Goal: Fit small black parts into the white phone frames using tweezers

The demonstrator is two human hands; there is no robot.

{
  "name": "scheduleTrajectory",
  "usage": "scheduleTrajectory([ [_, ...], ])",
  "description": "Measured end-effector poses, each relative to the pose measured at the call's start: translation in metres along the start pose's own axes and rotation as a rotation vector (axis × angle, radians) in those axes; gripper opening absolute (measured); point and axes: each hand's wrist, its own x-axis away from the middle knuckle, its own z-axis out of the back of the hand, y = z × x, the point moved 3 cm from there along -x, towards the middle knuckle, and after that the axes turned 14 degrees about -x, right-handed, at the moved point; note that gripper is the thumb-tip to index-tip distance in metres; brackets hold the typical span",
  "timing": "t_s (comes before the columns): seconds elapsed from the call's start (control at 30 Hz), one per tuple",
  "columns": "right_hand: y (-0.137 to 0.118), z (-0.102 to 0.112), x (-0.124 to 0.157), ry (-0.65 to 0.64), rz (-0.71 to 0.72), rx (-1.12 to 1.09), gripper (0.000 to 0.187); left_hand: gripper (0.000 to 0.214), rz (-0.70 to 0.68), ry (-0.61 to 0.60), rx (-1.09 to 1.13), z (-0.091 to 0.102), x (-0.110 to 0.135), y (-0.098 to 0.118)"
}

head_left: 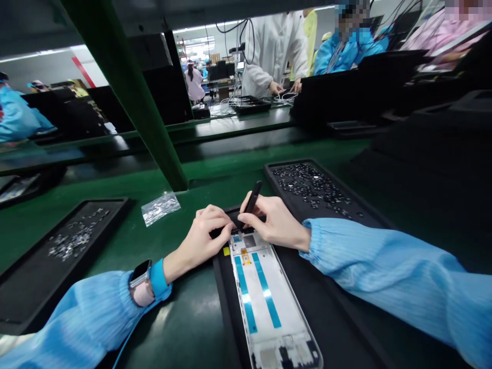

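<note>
An opened phone frame (265,302) with two blue adhesive strips lies on a black tray (226,302) in front of me. My right hand (271,218) is closed round a black pen-like tool (253,197), its lower end at the far end of the frame. My left hand (209,233) rests at the far left corner of the frame, thumb and fingers drawn together there. Whether anything is pinched between those fingertips is hidden. A small yellow tab (226,251) sticks out at the frame's left edge, near my left thumb.
A black tray of small dark parts (307,184) lies at right; another tray with small metallic parts (77,238) is at left. A clear plastic bag (160,208) sits near a green post (130,97). Across the bench, a person in white (272,51) handles cables.
</note>
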Motion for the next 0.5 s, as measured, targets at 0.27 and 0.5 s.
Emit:
scheduleTrajectory([
  [0.27,0.016,-0.004,-0.003,-0.059,0.181,0.232,0.016,0.019,-0.044,-0.073,-0.091,-0.017,0.004,-0.043],
  [0.5,0.002,-0.010,-0.017,-0.076,0.184,0.269,0.015,0.022,-0.234,-0.166,-0.105,-0.005,0.033,-0.020],
])
